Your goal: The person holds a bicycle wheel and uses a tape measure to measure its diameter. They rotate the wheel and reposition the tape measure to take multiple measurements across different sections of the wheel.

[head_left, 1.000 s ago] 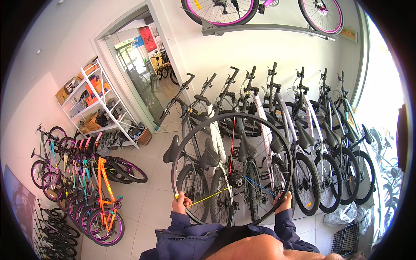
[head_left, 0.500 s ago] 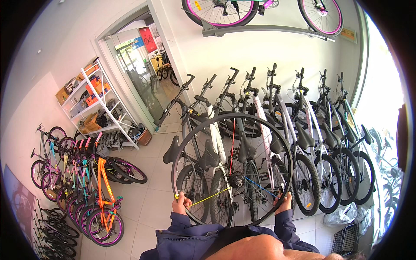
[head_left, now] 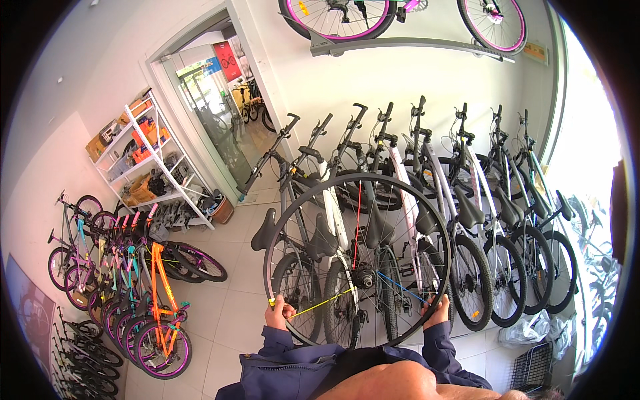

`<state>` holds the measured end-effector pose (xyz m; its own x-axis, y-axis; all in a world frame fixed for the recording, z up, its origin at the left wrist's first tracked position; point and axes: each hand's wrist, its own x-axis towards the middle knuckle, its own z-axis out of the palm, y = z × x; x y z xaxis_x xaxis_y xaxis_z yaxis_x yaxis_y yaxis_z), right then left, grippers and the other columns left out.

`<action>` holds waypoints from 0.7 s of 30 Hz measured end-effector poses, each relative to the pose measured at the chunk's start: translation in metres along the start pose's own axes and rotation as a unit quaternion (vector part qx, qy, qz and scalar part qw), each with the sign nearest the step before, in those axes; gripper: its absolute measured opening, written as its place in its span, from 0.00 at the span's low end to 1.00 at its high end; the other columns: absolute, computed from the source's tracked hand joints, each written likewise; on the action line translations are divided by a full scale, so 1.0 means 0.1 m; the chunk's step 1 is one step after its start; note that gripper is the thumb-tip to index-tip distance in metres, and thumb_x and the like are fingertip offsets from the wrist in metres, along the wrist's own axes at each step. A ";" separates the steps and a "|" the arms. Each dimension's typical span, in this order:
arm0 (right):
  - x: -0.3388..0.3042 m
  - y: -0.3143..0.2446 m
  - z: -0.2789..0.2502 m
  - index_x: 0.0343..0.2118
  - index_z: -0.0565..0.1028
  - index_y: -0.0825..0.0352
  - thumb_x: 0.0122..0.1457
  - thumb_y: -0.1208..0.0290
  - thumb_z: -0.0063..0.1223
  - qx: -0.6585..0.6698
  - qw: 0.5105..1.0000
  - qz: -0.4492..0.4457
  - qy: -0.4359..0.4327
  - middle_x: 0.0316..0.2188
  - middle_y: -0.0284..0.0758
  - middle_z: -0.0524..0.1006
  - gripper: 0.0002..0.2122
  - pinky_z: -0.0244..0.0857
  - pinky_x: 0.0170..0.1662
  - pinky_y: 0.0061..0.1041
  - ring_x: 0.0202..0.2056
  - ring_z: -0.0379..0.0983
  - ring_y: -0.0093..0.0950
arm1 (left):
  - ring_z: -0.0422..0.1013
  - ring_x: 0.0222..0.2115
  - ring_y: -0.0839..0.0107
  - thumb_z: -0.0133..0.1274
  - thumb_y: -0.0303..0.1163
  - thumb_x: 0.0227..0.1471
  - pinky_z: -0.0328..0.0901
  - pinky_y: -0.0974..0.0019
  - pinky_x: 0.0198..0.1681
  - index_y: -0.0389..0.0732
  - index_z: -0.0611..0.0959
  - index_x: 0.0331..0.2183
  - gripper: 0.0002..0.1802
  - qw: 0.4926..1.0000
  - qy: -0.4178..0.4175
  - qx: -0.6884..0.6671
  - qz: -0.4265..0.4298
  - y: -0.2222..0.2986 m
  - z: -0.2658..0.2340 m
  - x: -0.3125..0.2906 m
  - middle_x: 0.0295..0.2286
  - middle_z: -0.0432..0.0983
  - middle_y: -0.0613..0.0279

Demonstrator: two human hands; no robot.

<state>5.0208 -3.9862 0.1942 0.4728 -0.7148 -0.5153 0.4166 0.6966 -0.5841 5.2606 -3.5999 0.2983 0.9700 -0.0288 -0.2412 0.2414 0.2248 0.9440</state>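
A black bicycle wheel (head_left: 364,277) without a visible tyre is held upright in front of me, its hub at the middle. My left hand (head_left: 279,312) is closed around the rim at the lower left, beside a small yellow mark. At the lower right, my right hand (head_left: 437,312) grips the rim too. Among the dark spokes, three stand out by colour. The red spoke (head_left: 358,223) runs up from the hub, the yellow spoke (head_left: 320,305) reaches down toward my left hand, and the blue spoke (head_left: 399,286) slants toward my right hand.
Behind the wheel stands a row of bicycles (head_left: 470,273). Colourful smaller bikes, including an orange bicycle (head_left: 157,283), fill the left side near a white shelf (head_left: 160,160). A wall rack (head_left: 413,47) carries another bike overhead. A black basket (head_left: 531,367) sits lower right.
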 end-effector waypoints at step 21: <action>-0.01 0.00 -0.04 0.28 0.72 0.56 0.58 0.41 0.45 0.000 1.000 0.004 -0.003 0.21 0.24 0.72 0.20 0.62 0.27 0.25 0.25 0.68 0.24 | 0.69 0.15 0.75 0.55 0.47 0.56 0.62 0.71 0.16 0.40 0.74 0.27 0.19 1.000 0.008 0.005 0.008 -0.02 -0.02 -0.02 0.17 0.73 0.64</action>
<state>5.0175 -3.9862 0.1922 0.4811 -0.7088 -0.5158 0.4125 0.7022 -0.5803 5.2583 -3.5984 0.2964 0.9735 -0.0103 -0.2285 0.2253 0.2159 0.9501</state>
